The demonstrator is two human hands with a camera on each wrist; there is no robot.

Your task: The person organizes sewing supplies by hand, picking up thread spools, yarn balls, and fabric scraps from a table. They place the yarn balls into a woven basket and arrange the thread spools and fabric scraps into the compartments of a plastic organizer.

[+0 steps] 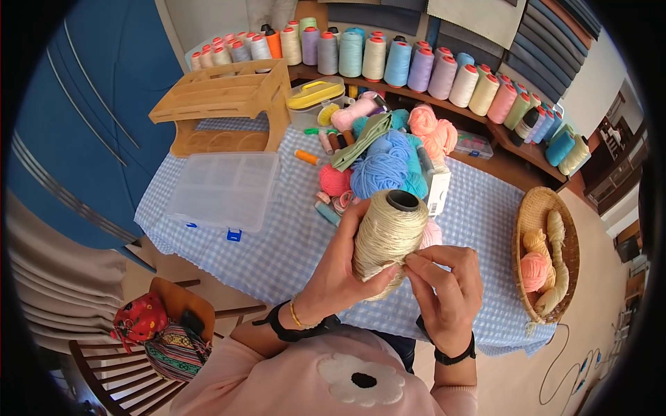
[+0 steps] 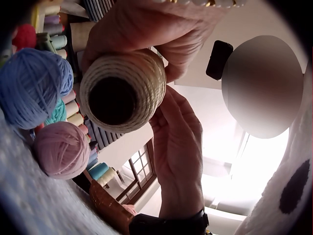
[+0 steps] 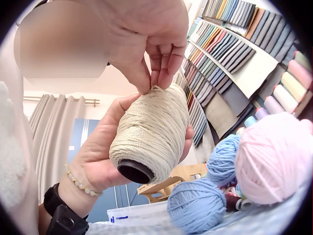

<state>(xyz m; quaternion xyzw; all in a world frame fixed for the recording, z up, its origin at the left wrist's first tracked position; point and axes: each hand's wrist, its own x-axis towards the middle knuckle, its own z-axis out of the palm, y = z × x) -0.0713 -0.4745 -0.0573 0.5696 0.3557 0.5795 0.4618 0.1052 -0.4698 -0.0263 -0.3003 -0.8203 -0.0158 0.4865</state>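
A cone of cream cord [image 1: 388, 239] with a black core is held above the table, tilted. My left hand [image 1: 333, 260] grips it round the side, the thumb lying across the windings. In the right wrist view the left hand [image 3: 100, 139] cradles the cone from behind. My right hand [image 1: 447, 288] pinches a strand of the cord at the cone's lower side, thumb against fingertips. The right wrist view shows the right hand [image 3: 146, 44] with its fingertips right at the windings, a small loop of strand [image 3: 157, 89] between them.
Behind the cone lie blue yarn balls [image 1: 381, 163], coral yarn [image 1: 431, 132] and small spools on the checked tablecloth [image 1: 298, 208]. A clear plastic case [image 1: 222, 191] and a wooden rack [image 1: 222, 104] stand left. A wicker basket [image 1: 522, 263] of yarn sits right. Thread cones [image 1: 374, 59] line the back shelf.
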